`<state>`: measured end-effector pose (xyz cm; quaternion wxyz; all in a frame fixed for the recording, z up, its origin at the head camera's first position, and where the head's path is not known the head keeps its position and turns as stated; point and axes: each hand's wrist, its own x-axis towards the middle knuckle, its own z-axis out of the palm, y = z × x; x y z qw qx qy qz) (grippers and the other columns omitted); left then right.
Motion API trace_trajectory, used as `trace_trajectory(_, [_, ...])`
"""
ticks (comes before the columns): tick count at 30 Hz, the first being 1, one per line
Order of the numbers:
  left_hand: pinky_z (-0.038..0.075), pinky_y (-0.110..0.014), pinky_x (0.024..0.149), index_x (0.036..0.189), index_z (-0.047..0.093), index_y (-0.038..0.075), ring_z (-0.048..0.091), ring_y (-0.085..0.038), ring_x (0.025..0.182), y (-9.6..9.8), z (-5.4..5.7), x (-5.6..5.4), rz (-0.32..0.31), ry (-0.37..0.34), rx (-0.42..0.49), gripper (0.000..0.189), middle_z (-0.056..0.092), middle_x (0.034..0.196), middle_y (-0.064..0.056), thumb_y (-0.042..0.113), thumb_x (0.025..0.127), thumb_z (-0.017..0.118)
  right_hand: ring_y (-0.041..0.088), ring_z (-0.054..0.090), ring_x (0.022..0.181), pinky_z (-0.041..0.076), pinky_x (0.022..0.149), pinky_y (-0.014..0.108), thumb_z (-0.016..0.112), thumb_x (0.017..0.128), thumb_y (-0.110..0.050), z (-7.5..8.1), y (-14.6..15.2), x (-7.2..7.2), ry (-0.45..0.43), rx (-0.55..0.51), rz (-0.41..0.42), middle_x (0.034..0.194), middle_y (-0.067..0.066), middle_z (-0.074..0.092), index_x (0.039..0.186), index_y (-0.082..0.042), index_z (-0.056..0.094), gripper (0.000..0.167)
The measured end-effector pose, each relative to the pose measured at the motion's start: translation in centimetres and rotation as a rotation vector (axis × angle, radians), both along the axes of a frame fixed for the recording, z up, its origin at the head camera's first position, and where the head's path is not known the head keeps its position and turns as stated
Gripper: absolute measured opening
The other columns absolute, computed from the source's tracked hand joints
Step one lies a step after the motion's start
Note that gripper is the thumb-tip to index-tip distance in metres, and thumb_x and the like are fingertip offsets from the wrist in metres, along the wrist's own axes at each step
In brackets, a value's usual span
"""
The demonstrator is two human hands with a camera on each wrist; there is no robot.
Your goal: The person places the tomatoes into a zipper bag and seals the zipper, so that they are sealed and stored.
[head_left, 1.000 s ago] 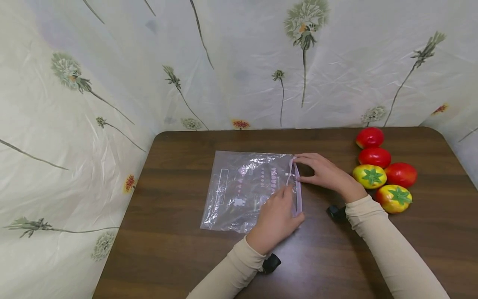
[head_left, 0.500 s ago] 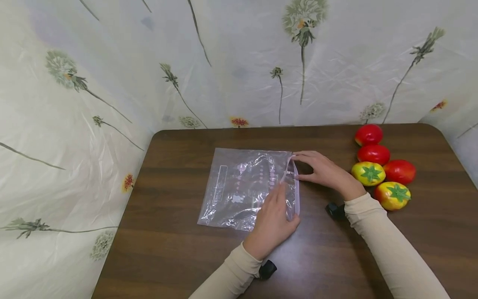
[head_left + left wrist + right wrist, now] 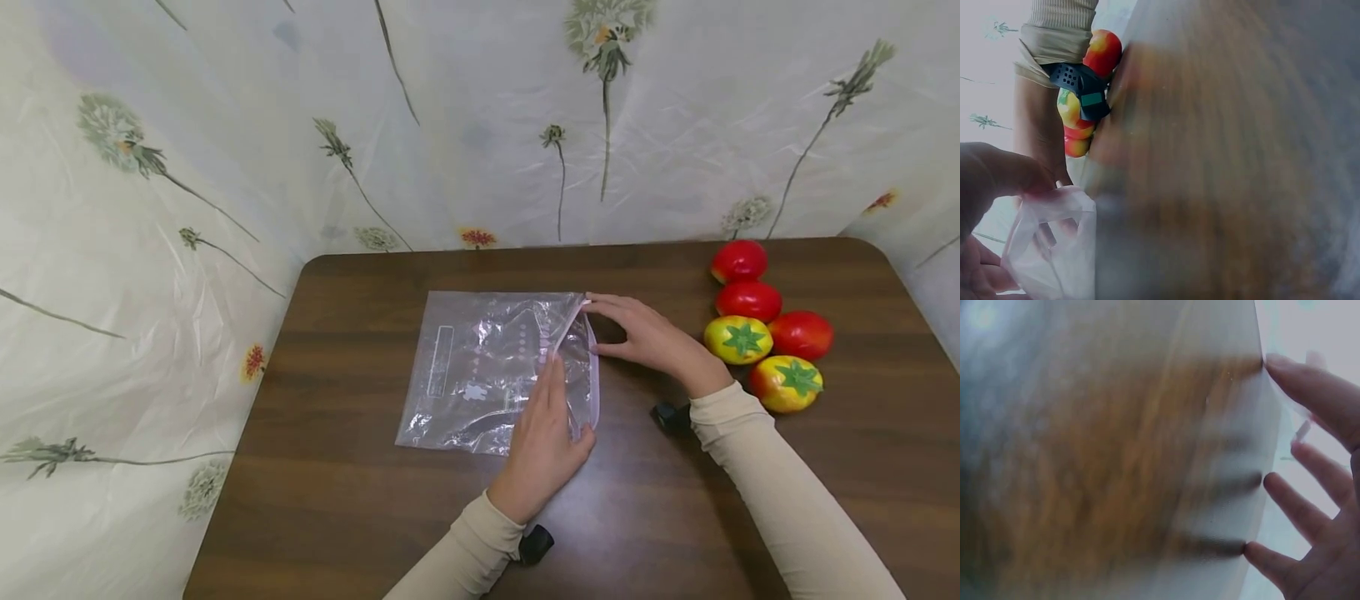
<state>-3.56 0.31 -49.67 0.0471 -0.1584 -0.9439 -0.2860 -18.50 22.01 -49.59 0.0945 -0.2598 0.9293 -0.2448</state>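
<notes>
A clear zip bag (image 3: pixel 457 375) with pink print lies flat on the dark wooden table, its mouth parted towards the right. My left hand (image 3: pixel 538 454) holds the near part of that mouth, fingers at the raised upper lip and thumb by the lower one. In the left wrist view the parted plastic bag (image 3: pixel 1060 256) shows between thumb and fingers. At the far corner of the mouth is my right hand (image 3: pixel 645 337), its fingertips and thumb touching the edge, spread well apart. The right wrist view shows its fingers (image 3: pixel 1300 503) nearly straight.
To the right of my right hand sit several red and yellow fruit-shaped pieces, among them a red one (image 3: pixel 801 335) and a yellow one with a green star-shaped top (image 3: pixel 738 340). The wooden table (image 3: pixel 330 467) meets a flowered sheet (image 3: pixel 450 125) at the back.
My left fingers have moved left with the upper lip, and the bag's mouth has parted wider. The right hand stays at the far corner. The head view has shifted slightly.
</notes>
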Motion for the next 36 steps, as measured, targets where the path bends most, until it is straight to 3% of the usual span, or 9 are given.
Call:
trace_trajectory(12, [0.041, -0.045, 0.119, 0.163, 0.016, -0.001, 0.03, -0.032, 0.157, -0.5, 0.1, -0.3, 0.002, 0.017, 0.026, 0.106, 0.019, 0.172, -0.019, 0.019, 0.083, 0.082, 0.043, 0.041, 0.148, 0.031, 0.119, 0.068, 0.083, 0.087, -0.027, 0.2, -1.0, -0.6, 0.019, -0.041, 0.012, 0.165, 0.016, 0.038, 0.151, -0.013, 0.052, 0.072])
trace_trajectory(25, [0.039, -0.043, 0.121, 0.164, 0.012, 0.0, 0.026, -0.031, 0.159, 0.0, 0.2, -0.8, 0.034, -0.058, 0.064, 0.108, 0.014, 0.173, -0.017, 0.018, 0.084, 0.082, 0.043, 0.035, 0.152, 0.023, 0.12, 0.072, 0.08, 0.09, -0.027, 0.7, -1.1, -0.6, -0.011, 0.009, 0.001, 0.169, 0.015, 0.033, 0.155, -0.015, 0.048, 0.073])
trace_trajectory(36, [0.042, -0.043, 0.119, 0.164, 0.012, 0.0, 0.026, -0.028, 0.159, 0.4, -0.1, -0.5, 0.02, -0.063, 0.063, 0.107, 0.015, 0.173, -0.017, 0.02, 0.085, 0.081, 0.044, 0.037, 0.15, 0.034, 0.118, 0.066, 0.081, 0.089, -0.023, 0.3, -0.5, 0.4, 0.017, 0.015, -0.027, 0.169, 0.015, 0.03, 0.154, -0.013, 0.048, 0.074])
